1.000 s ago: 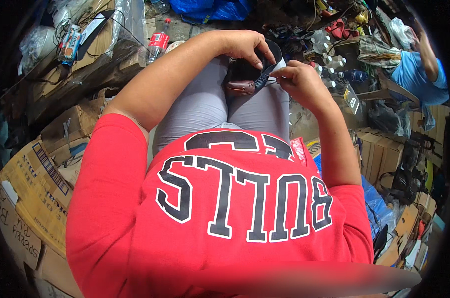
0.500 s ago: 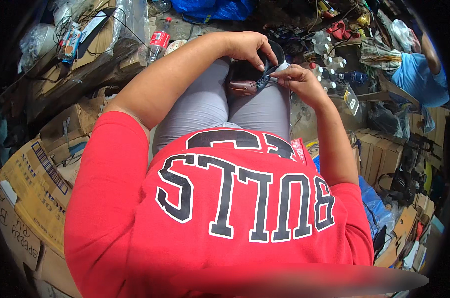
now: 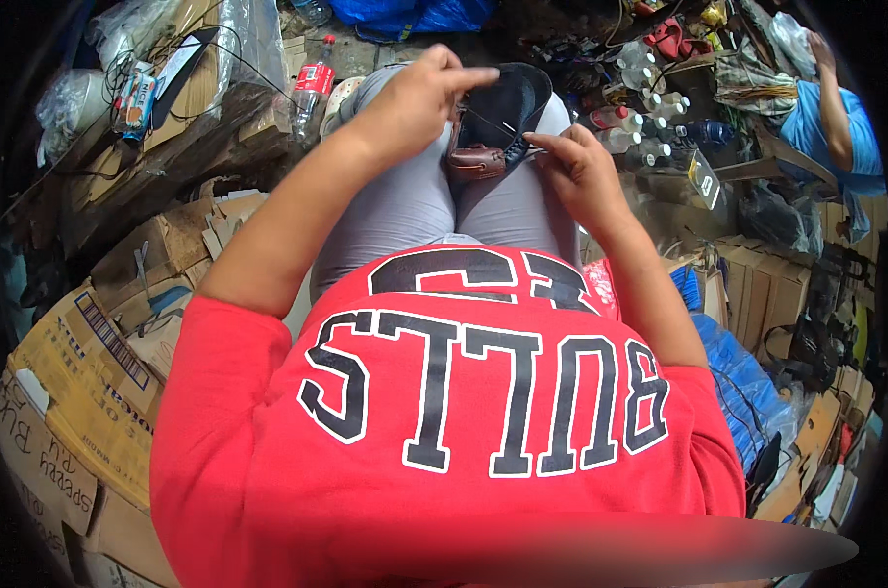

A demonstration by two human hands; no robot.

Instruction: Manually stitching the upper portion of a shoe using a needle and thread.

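A shoe with a dark inside and a brown leather front piece rests across my thighs. A fine dark thread seems to run over its opening toward my left hand, which is raised at the shoe's left side. That hand's index finger stretches to the right while the other fingers curl closed, apparently around the thread. At the shoe's right edge my right hand is closed in a pinch, thumb and index finger touching the rim. Whatever thin thing sits between those fingertips is too small to name.
Plastic bottles with white caps stand to the right, and a red-labelled bottle to the left. Cardboard boxes lie at the lower left, with blue plastic sheeting at right. Another person's blue-clothed part shows at the far right.
My left hand has moved up and left, away from the shoe's opening, uncovering its dark inside. My right hand stays at the right rim, with only a slight shift.
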